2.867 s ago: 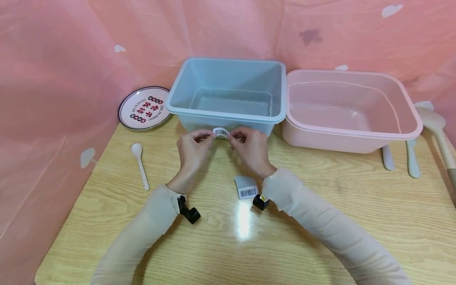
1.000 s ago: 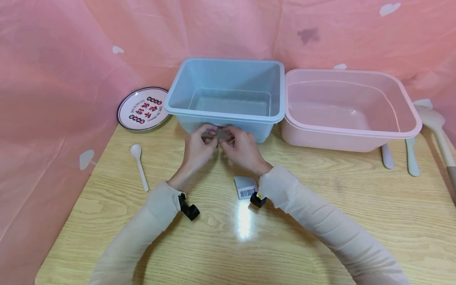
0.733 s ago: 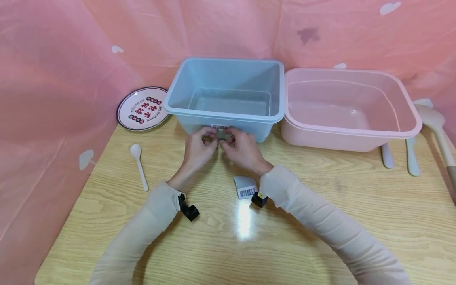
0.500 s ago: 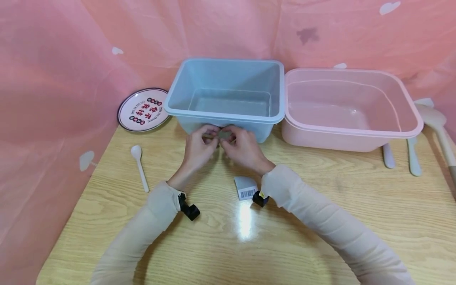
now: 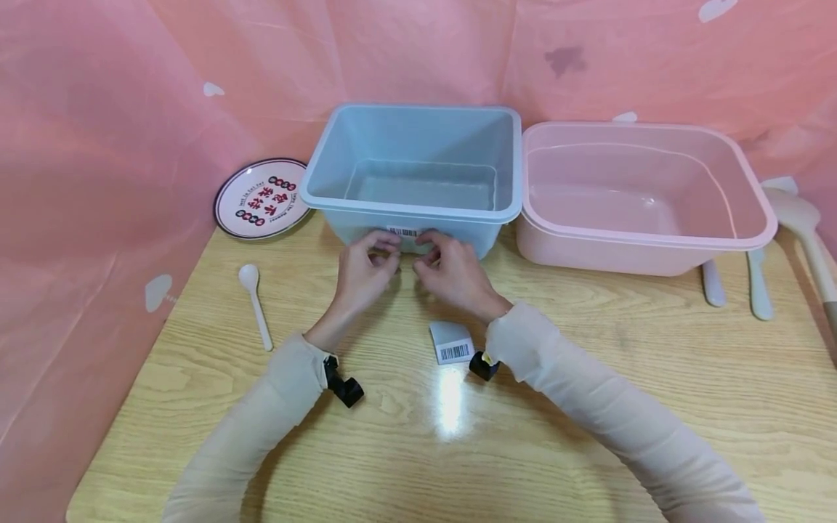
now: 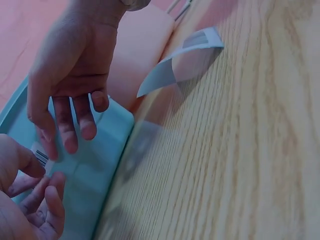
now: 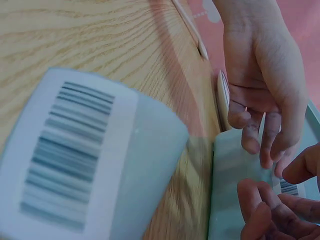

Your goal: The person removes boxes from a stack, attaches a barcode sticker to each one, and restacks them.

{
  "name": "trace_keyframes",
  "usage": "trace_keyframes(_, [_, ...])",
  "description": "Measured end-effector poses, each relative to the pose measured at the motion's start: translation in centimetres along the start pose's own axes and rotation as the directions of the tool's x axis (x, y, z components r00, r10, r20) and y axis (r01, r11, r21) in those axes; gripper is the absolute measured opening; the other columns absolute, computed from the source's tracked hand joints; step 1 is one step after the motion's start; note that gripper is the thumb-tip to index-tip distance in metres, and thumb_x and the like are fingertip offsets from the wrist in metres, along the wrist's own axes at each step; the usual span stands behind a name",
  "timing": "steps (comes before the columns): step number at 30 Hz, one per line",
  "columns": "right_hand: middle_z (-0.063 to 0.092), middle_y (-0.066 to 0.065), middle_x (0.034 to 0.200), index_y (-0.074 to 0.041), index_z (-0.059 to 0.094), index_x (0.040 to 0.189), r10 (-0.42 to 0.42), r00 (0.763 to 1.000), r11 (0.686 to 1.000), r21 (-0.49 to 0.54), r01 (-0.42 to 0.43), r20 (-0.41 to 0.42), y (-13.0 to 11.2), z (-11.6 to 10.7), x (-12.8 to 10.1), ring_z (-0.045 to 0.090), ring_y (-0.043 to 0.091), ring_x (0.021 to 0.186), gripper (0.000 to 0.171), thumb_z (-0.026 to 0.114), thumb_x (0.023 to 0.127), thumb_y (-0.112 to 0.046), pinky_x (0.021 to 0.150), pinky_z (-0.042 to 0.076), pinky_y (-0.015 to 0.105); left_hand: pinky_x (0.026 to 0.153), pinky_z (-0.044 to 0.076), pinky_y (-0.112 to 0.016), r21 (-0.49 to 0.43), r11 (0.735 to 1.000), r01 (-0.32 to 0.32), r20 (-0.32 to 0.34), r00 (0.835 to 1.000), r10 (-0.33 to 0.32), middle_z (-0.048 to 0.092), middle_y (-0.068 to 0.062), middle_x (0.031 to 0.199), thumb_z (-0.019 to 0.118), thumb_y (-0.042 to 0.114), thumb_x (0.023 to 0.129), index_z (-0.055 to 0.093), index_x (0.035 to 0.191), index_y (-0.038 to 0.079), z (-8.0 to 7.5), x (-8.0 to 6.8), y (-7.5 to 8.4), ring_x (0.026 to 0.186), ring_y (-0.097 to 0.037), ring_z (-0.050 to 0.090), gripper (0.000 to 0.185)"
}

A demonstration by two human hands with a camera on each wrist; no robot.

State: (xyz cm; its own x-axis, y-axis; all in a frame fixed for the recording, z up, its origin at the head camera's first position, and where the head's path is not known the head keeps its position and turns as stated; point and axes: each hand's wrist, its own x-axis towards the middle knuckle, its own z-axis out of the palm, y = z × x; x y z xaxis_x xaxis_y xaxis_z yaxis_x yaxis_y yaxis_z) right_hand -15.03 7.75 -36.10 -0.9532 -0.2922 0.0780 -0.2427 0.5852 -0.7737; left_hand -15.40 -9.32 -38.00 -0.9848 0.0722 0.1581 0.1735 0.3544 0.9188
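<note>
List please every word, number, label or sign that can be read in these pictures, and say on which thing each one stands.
Barcode label on the front wall of the blue bin, at the fingertips of both hands: bars only, digits too small to read.
Barcode on the white label sheet lying on the table: bars only, blurred in the right wrist view.
Round plate: red characters, black roundels and small rim lettering, too small to read.
No text can be read with certainty.

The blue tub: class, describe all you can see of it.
The blue tub is a rectangular, pale blue plastic container with a rolled rim, standing upright and empty at the back of the wooden table, against the pink tub. A small barcode label sticks to its front wall, where the left hand and right hand touch it.
</note>
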Motion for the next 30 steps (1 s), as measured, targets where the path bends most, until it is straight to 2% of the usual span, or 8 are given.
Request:
trace_keyframes(6, [0.070, 0.009, 0.087, -0.003, 0.062, 0.114, 0.020, 1.000, 1.000, -0.015, -0.020, 0.001, 0.7, -1.1, -1.6, 0.066, 0.019, 0.073, 0.032, 0.055, 0.085, -0.011, 0.065, 0.055, 0.031, 0.063, 0.052, -0.019, 0.013, 1.000, 0.025, 0.037, 0.999, -0.026, 0.070, -0.015, 0.091, 0.060, 0.002, 0.087, 0.069, 0.104, 0.000, 0.0, -1.6, 0.3, 0.076, -0.024, 0.066, 0.019])
trace_keyframes(11, [0.071, 0.009, 0.088, -0.002, 0.063, 0.112, 0.003, 1.000, 0.999, -0.042, -0.003, -0.001, 1.7, -2.1, -3.8, 0.068, 0.019, 0.075, 0.030, 0.055, 0.085, -0.011, 0.066, 0.057, 0.032, 0.072, 0.051, -0.020, 0.039, 0.999, 0.016, 0.108, 0.994, -0.020, 0.069, -0.013, 0.091, 0.060, 0.002, 0.087, 0.068, 0.104, -0.002, 0.0, -3.8, 0.1, 0.080, -0.018, 0.062, 0.019])
trace_keyframes(17, [0.071, 0.006, 0.083, -0.002, 0.065, 0.107, 0.002, 1.000, 0.995, -0.095, -0.003, -0.013, 3.2, -3.2, -7.5, 0.065, 0.014, 0.073, 0.023, 0.058, 0.087, -0.011, 0.065, 0.054, 0.025, 0.078, 0.054, -0.023, -0.051, 0.998, 0.036, 0.203, 0.979, -0.025, 0.069, -0.016, 0.092, 0.063, 0.001, 0.088, 0.068, 0.102, -0.003, 0.1, -7.1, 0.4, 0.085, -0.021, 0.064, 0.015])
trace_keyframes(22, [0.070, 0.002, 0.083, -0.004, 0.065, 0.104, 0.014, 1.000, 0.995, -0.101, -0.014, -0.003, 3.7, -3.4, -9.9, 0.064, 0.011, 0.073, 0.018, 0.063, 0.087, -0.011, 0.065, 0.055, 0.026, 0.084, 0.055, -0.024, -0.086, 0.994, 0.072, 0.309, 0.950, -0.042, 0.070, -0.017, 0.102, 0.063, 0.000, 0.088, 0.067, 0.108, -0.002, 0.2, -8.9, 0.9, 0.094, -0.026, 0.067, 0.020])
trace_keyframes(26, [0.070, 0.001, 0.085, -0.004, 0.065, 0.102, -0.015, 1.000, 0.996, -0.094, 0.014, -0.004, 3.6, -3.2, -10.8, 0.064, 0.010, 0.073, 0.017, 0.066, 0.085, -0.009, 0.065, 0.056, 0.027, 0.087, 0.055, -0.023, -0.106, 0.988, 0.109, 0.378, 0.924, -0.061, 0.069, -0.019, 0.108, 0.061, -0.004, 0.085, 0.065, 0.116, -0.002, 0.7, -9.4, 1.0, 0.099, -0.029, 0.067, 0.031])
trace_keyframes(30, [0.070, 0.002, 0.086, -0.005, 0.065, 0.102, 0.001, 1.000, 0.997, -0.077, -0.001, 0.009, 3.7, -2.5, -11.4, 0.062, 0.009, 0.073, 0.019, 0.069, 0.084, -0.009, 0.065, 0.055, 0.026, 0.085, 0.056, -0.021, -0.117, 0.980, 0.162, 0.418, 0.903, -0.100, 0.068, -0.019, 0.109, 0.061, -0.004, 0.085, 0.064, 0.119, 0.000, 1.6, -9.8, 0.8, 0.098, -0.028, 0.068, 0.034])
